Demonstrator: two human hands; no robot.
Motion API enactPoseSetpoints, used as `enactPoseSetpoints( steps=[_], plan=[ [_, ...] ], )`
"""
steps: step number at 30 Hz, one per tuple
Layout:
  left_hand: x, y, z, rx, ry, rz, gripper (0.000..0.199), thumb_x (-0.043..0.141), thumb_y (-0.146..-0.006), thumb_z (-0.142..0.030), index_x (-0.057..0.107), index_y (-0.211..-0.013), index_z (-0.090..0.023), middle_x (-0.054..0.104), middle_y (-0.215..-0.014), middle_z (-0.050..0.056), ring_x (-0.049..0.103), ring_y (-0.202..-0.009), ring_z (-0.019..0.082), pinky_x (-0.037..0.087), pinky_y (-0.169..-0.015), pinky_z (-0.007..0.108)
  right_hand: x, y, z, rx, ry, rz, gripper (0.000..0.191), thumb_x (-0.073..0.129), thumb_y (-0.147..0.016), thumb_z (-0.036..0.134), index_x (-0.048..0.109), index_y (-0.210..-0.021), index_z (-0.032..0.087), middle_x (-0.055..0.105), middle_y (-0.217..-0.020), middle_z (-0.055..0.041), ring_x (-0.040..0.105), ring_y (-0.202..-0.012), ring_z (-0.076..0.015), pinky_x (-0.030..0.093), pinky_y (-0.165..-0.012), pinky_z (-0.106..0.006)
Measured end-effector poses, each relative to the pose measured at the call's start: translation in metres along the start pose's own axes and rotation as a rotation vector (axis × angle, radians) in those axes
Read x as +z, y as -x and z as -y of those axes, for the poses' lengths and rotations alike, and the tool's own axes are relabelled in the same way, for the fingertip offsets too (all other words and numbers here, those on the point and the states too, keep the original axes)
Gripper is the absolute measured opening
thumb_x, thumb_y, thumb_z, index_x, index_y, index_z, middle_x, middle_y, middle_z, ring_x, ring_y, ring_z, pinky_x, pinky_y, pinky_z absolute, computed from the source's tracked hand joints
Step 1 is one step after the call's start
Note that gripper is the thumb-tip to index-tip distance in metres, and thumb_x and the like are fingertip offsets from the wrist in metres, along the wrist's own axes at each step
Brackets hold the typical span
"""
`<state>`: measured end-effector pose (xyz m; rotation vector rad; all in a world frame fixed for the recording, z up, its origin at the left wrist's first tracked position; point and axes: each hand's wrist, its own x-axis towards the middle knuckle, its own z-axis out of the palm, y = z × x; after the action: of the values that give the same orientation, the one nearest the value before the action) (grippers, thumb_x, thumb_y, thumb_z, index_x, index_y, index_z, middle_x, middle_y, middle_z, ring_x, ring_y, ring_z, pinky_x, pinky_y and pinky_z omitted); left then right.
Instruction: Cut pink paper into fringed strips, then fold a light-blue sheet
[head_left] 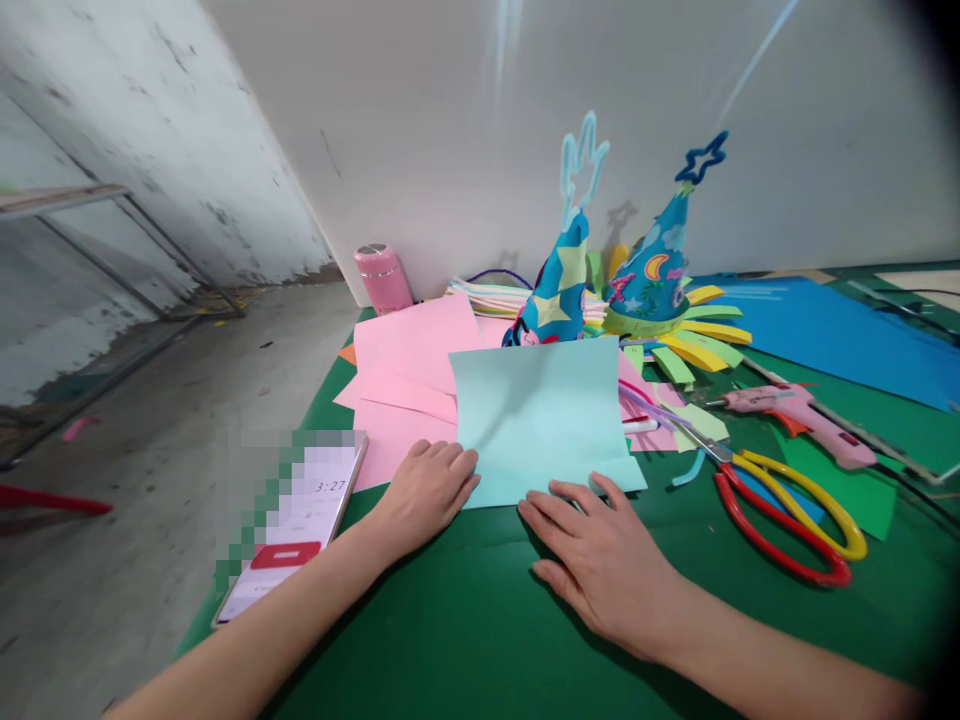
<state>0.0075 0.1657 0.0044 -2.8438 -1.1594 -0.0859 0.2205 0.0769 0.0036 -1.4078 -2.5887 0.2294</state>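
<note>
A light blue sheet of paper (544, 415) is in front of me. Its lower strip lies on the table, and the larger part bends upward. My left hand (429, 490) rests at the sheet's lower left corner, fingers side by side and slightly bent, fingertips touching the paper. Along the lower edge, my right hand (592, 560) lies palm down with its fingers spread, the tips on or beside the paper's border. Neither hand grips anything that I can see. Behind the sheet stands a blue cone hat (562, 290) with yellow stars, its base hidden.
Scissors (787, 510) with red and yellow handles lie right, near a pink glue gun (802, 410). Another decorated cone hat (656, 270) stands behind. Pink paper (409, 350), a pink bottle (382, 278) and a phone (300, 520) are left. Blue sheets (847, 330) lie far right.
</note>
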Motion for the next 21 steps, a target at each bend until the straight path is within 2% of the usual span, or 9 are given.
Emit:
enactPoseSetpoints(
  steps=[4,7,9,11,13,17,21],
  plan=[
    [-0.007,0.005,-0.005,-0.085,-0.041,-0.081,0.025,0.026,-0.087,-0.022,0.05,-0.094,-0.016,0.054,-0.08,0.008,0.047,-0.075,0.021,0.033,-0.068,0.036,0.001,-0.001,0.001,0.0,-0.024,0.008,0.042,0.031,-0.087,0.038,0.034,-0.126,0.022,0.048,-0.125,-0.0022,0.039,-0.11,-0.0273,0.021,-0.09,-0.055],
    [-0.01,0.013,-0.026,-0.019,0.01,-0.158,0.027,0.028,-0.087,-0.02,0.05,-0.103,-0.016,0.057,-0.091,0.009,0.048,-0.087,0.022,0.033,-0.078,0.038,0.002,-0.001,0.0,-0.004,-0.03,0.009,0.041,0.03,-0.087,0.037,0.035,-0.126,0.022,0.048,-0.124,-0.0023,0.038,-0.11,-0.0282,0.019,-0.091,-0.055],
    [-0.009,0.019,-0.046,0.085,0.064,-0.129,0.032,0.032,-0.087,-0.027,0.047,-0.112,-0.014,0.056,-0.108,0.009,0.045,-0.104,0.023,0.028,-0.09,0.039,0.002,0.0,0.0,-0.006,-0.03,0.005,0.041,0.03,-0.087,0.037,0.035,-0.125,0.022,0.048,-0.124,-0.0025,0.038,-0.111,-0.0283,0.018,-0.092,-0.055],
    [-0.006,0.024,-0.063,0.08,0.069,-0.098,0.049,0.032,-0.085,-0.042,0.042,-0.12,-0.01,0.049,-0.123,0.012,0.036,-0.117,0.025,0.023,-0.097,0.039,0.002,0.0,0.001,-0.003,-0.029,0.004,0.041,0.031,-0.087,0.037,0.035,-0.125,0.021,0.048,-0.125,-0.0024,0.038,-0.111,-0.0281,0.017,-0.092,-0.054],
    [-0.001,0.028,-0.074,0.062,0.064,-0.064,0.063,0.03,-0.081,-0.052,0.038,-0.125,-0.008,0.042,-0.129,0.014,0.029,-0.122,0.027,0.02,-0.099,0.04,0.001,0.001,0.001,0.001,-0.029,0.009,0.041,0.031,-0.087,0.036,0.036,-0.125,0.021,0.047,-0.126,-0.0019,0.037,-0.111,-0.0276,0.016,-0.093,-0.054],
    [0.003,0.033,-0.075,0.039,0.049,-0.011,0.07,0.025,-0.08,-0.057,0.035,-0.128,-0.008,0.035,-0.134,0.015,0.024,-0.125,0.027,0.012,-0.102,0.043,0.001,0.001,0.001,0.011,-0.023,0.014,0.042,0.031,-0.087,0.036,0.034,-0.127,0.022,0.046,-0.127,-0.0008,0.037,-0.112,-0.0274,0.015,-0.093,-0.054],
    [0.002,0.034,-0.071,0.049,0.034,-0.024,0.071,0.025,-0.079,-0.058,0.036,-0.128,-0.008,0.034,-0.134,0.015,0.021,-0.126,0.028,-0.002,-0.102,0.046,0.002,0.0,0.001,0.02,-0.022,0.019,0.043,0.03,-0.087,0.037,0.032,-0.128,0.022,0.046,-0.127,-0.0009,0.036,-0.112,-0.0274,0.015,-0.093,-0.055]
  ],
)
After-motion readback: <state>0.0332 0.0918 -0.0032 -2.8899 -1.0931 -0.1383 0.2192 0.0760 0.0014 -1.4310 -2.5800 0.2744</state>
